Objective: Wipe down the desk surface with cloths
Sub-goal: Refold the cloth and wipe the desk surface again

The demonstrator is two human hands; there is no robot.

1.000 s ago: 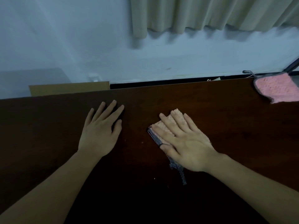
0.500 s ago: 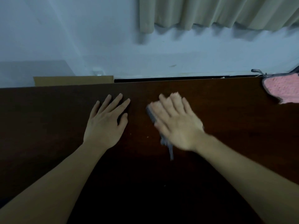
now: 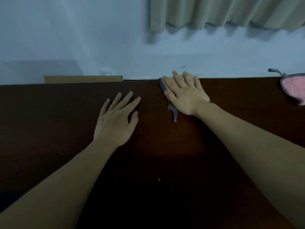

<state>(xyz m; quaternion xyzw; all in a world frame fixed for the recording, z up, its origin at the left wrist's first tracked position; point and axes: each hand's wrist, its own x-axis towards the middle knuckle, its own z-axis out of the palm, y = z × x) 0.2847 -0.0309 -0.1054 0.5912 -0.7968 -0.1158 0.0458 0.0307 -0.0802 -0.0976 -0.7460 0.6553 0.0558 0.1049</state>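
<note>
Head view: a dark brown desk (image 3: 66,113) with a smooth, faintly glossy wood finish fills the lower two thirds of the frame. The right hand (image 3: 184,95) lies flat, fingers straight and slightly spread, pressing a cloth (image 3: 163,87) against the desk's far edge at upper centre. Only the cloth's grey woven hem shows along the left of the hand, plus a narrow grey loop trailing toward the wrist and a sliver of peach pile at the right of the palm. The left hand (image 3: 117,119) rests palm down on bare wood left of centre, fingers extended and relaxed, grasping nothing. At the right edge of the frame a second cloth (image 3: 293,90), pink and nubbly with a grey hem and hanging loop, lies on the desk. Pleated beige curtain (image 3: 231,12) hangs at the top; a flat cardboard piece (image 3: 82,79) stands behind the desk at left.

Against half a second ago, the right hand and cloth have slid farther up to the desk's back edge; the left hand stays put.
</note>
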